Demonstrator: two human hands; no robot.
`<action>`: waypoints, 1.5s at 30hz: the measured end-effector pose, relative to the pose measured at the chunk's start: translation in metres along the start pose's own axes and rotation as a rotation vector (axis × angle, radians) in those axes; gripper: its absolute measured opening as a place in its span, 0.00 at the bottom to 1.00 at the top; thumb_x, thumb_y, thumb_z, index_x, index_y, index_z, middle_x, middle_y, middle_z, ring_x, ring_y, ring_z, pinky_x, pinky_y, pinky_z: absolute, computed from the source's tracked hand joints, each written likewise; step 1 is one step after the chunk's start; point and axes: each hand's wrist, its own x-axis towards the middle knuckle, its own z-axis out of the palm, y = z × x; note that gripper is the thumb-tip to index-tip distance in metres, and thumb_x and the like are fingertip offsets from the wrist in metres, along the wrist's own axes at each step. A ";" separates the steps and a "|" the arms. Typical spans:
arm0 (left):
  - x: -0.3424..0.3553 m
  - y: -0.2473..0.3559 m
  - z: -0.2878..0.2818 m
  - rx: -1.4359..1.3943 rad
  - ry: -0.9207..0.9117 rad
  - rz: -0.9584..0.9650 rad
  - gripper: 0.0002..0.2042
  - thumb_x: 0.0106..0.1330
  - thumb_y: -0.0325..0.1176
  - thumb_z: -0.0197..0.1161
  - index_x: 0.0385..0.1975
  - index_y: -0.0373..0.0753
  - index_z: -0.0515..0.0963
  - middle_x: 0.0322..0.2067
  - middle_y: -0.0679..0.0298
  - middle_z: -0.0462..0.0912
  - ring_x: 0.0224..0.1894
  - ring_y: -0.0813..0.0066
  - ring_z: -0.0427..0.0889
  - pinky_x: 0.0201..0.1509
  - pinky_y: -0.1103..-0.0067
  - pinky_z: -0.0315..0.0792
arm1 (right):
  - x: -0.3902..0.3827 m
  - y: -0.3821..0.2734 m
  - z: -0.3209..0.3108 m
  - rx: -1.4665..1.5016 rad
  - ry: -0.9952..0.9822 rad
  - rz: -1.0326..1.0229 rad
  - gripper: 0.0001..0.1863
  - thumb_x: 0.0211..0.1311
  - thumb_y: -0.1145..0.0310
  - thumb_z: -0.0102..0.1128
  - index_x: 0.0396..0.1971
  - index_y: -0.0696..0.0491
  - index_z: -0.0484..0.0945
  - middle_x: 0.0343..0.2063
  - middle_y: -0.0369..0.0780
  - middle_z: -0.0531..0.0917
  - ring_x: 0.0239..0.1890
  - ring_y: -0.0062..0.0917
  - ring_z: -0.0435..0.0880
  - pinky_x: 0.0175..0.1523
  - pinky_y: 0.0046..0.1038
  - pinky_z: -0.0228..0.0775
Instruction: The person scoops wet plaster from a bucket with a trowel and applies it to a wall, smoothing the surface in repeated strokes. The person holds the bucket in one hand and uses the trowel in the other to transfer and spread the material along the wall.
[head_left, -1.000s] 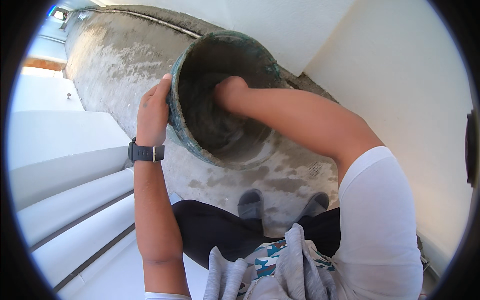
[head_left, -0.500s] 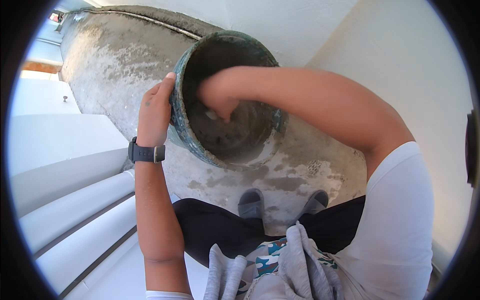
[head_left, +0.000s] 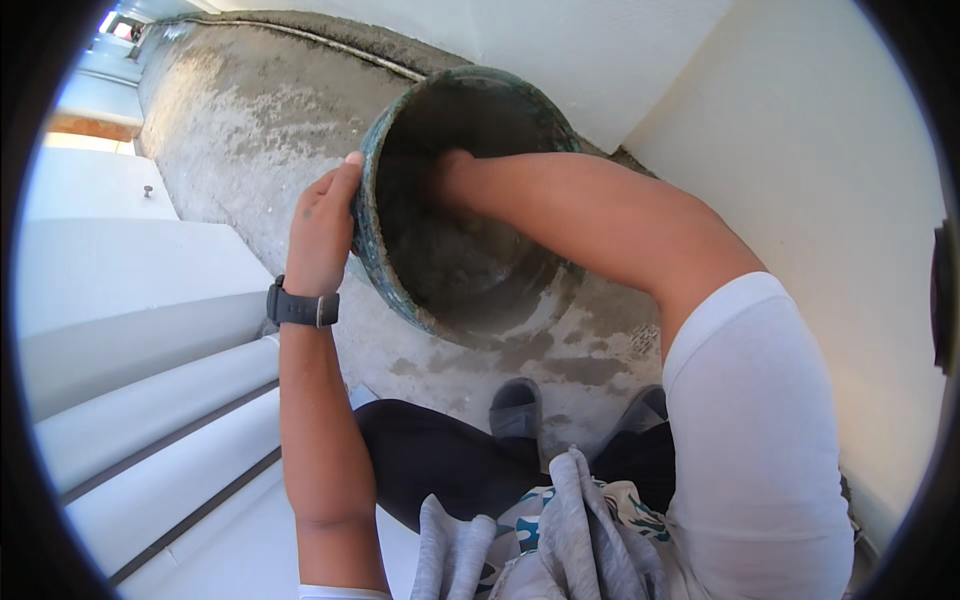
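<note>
A round green-blue bucket (head_left: 392,290), crusted with grey cement-like residue, stands tilted on the concrete floor with its mouth toward me. My left hand (head_left: 325,215), a dark watch on its wrist, is closed on the left side of the rim, thumb on top. Deep inside the bucket is my right hand (head_left: 455,180); its fingers are blurred and lost in shadow, so I cannot tell what they hold. Wet grey residue coats the inner wall and bottom.
Rough concrete floor (head_left: 270,110) with damp patches runs to the far left. A thin pipe (head_left: 320,42) lies along the base of the white wall (head_left: 780,150). White slatted panels (head_left: 150,420) stand at my left. My sandalled feet (head_left: 516,408) are just before the bucket.
My right hand has reached deeper into the bucket, and the pale thing seen by its fingers is now hidden. The left hand keeps its hold on the rim. The view has shifted slightly.
</note>
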 end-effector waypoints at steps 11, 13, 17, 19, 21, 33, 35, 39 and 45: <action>0.008 -0.002 -0.007 -0.096 0.004 0.001 0.24 0.75 0.49 0.56 0.36 0.29 0.83 0.28 0.69 0.82 0.30 0.84 0.75 0.36 0.82 0.69 | -0.143 -0.023 -0.123 -0.078 -0.034 0.047 0.10 0.48 0.69 0.68 0.32 0.53 0.88 0.36 0.43 0.89 0.39 0.35 0.89 0.39 0.37 0.80; 0.008 -0.003 -0.007 -0.049 0.011 0.007 0.24 0.75 0.49 0.57 0.38 0.28 0.83 0.29 0.68 0.83 0.32 0.83 0.76 0.39 0.82 0.70 | -0.167 -0.023 -0.125 -0.093 0.166 0.100 0.08 0.44 0.71 0.70 0.28 0.49 0.89 0.36 0.40 0.89 0.38 0.30 0.89 0.30 0.34 0.78; 0.008 0.000 -0.004 -0.101 0.024 0.018 0.25 0.75 0.49 0.57 0.42 0.26 0.83 0.32 0.66 0.85 0.34 0.82 0.78 0.43 0.81 0.72 | -0.194 -0.019 -0.083 -0.230 0.448 0.195 0.06 0.45 0.70 0.66 0.26 0.53 0.84 0.30 0.40 0.85 0.32 0.30 0.85 0.30 0.34 0.73; 0.006 0.003 -0.005 -0.089 0.032 0.009 0.25 0.74 0.49 0.58 0.42 0.25 0.83 0.33 0.64 0.85 0.35 0.82 0.78 0.43 0.81 0.72 | -0.192 -0.022 -0.049 -0.299 0.739 0.223 0.07 0.48 0.70 0.63 0.28 0.54 0.80 0.26 0.40 0.80 0.29 0.31 0.82 0.34 0.33 0.71; 0.005 0.006 -0.003 -0.028 0.043 -0.029 0.25 0.74 0.49 0.58 0.43 0.25 0.83 0.33 0.64 0.85 0.35 0.82 0.78 0.43 0.81 0.72 | -0.174 -0.014 -0.027 -0.333 0.622 0.254 0.08 0.49 0.70 0.61 0.31 0.55 0.78 0.27 0.39 0.79 0.30 0.30 0.80 0.35 0.32 0.69; 0.018 0.007 0.000 -0.049 0.107 -0.050 0.26 0.72 0.50 0.59 0.43 0.26 0.84 0.35 0.61 0.86 0.36 0.77 0.80 0.45 0.79 0.72 | -0.165 0.021 0.006 -0.215 0.672 0.270 0.11 0.51 0.72 0.58 0.36 0.57 0.78 0.29 0.40 0.79 0.32 0.32 0.81 0.36 0.34 0.71; 0.020 0.005 -0.003 -0.026 0.108 -0.056 0.26 0.72 0.50 0.59 0.43 0.27 0.84 0.35 0.60 0.87 0.37 0.76 0.80 0.46 0.79 0.72 | -0.160 0.028 0.012 -0.194 0.630 0.303 0.11 0.52 0.72 0.58 0.36 0.57 0.79 0.29 0.42 0.80 0.32 0.34 0.82 0.36 0.36 0.73; 0.026 0.000 -0.002 -0.067 0.110 -0.024 0.26 0.72 0.50 0.59 0.43 0.26 0.84 0.36 0.61 0.87 0.38 0.76 0.81 0.47 0.79 0.72 | -0.156 0.044 0.016 -0.223 0.614 0.246 0.09 0.54 0.72 0.57 0.34 0.58 0.80 0.31 0.45 0.83 0.31 0.37 0.84 0.35 0.38 0.76; 0.028 -0.001 0.002 -0.040 0.148 0.044 0.26 0.73 0.50 0.58 0.43 0.26 0.84 0.36 0.61 0.87 0.38 0.76 0.81 0.47 0.78 0.72 | -0.164 0.024 -0.005 -0.047 0.511 0.386 0.08 0.55 0.73 0.58 0.34 0.57 0.81 0.31 0.46 0.84 0.35 0.38 0.86 0.37 0.40 0.77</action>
